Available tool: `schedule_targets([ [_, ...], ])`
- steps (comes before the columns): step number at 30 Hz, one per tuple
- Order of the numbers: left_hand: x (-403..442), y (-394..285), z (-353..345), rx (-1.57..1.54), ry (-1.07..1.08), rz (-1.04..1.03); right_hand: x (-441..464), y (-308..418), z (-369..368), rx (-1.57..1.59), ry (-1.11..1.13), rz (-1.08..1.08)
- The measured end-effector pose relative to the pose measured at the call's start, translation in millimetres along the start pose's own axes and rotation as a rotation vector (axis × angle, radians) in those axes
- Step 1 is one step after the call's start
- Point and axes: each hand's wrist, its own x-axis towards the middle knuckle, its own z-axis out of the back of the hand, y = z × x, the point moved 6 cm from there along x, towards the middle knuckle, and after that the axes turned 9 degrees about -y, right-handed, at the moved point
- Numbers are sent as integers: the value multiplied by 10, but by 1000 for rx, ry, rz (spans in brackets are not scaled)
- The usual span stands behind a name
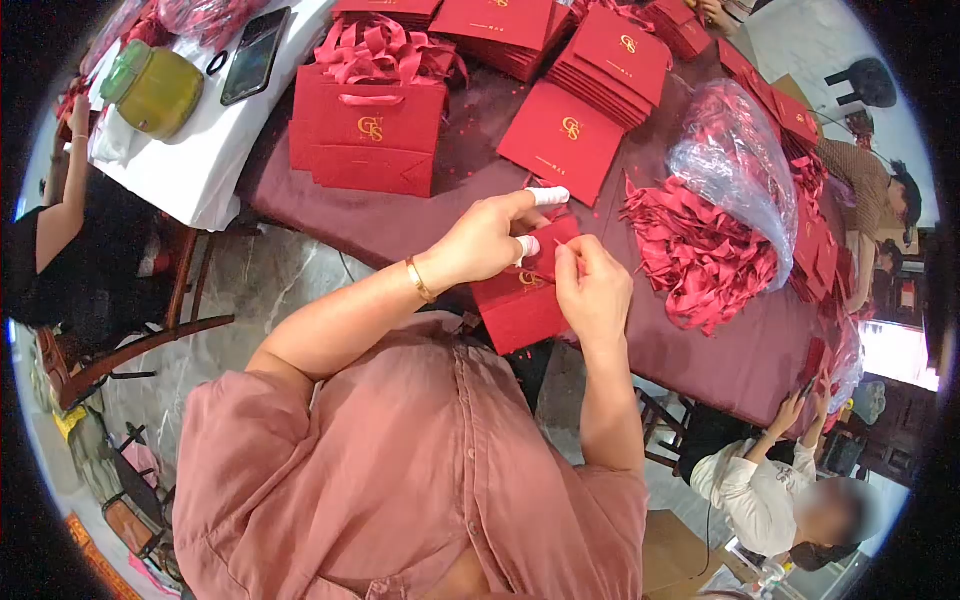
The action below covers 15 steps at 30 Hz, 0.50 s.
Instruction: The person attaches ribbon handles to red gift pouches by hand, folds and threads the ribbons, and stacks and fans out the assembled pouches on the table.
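Observation:
A small red paper gift bag (520, 318) with a gold logo hangs tilted in front of my body, at the near edge of the table. My left hand (490, 240) grips its upper part, with white wrapping on two of its fingers. On the other side of the bag's top, my right hand (597, 288) is closed in a pinch with thumb and forefinger. What sits between those fingertips is too small to make out. Just right of my hands lies a heap of red ribbons (700, 255), spilling from a clear plastic bag (745, 160).
Finished-looking red bags with ribbon handles (365, 135) stand at the back left. Stacks of flat red bags (565, 140) lie behind my hands. A phone (256, 55) and a green-lidded jar (155, 92) rest on a white-covered table. Other people sit around the tables.

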Motion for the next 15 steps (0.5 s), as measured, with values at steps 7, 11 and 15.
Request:
schedule_targets([
  [7,-58,-108,-40,48,7,-44,5,34,33,87,86,-42],
  [11,-103,-178,-50,101,1,-95,17,46,79,38,48,-91],
  [15,-145,-160,-79,147,-11,-83,7,128,93,-66,78,-22],
])
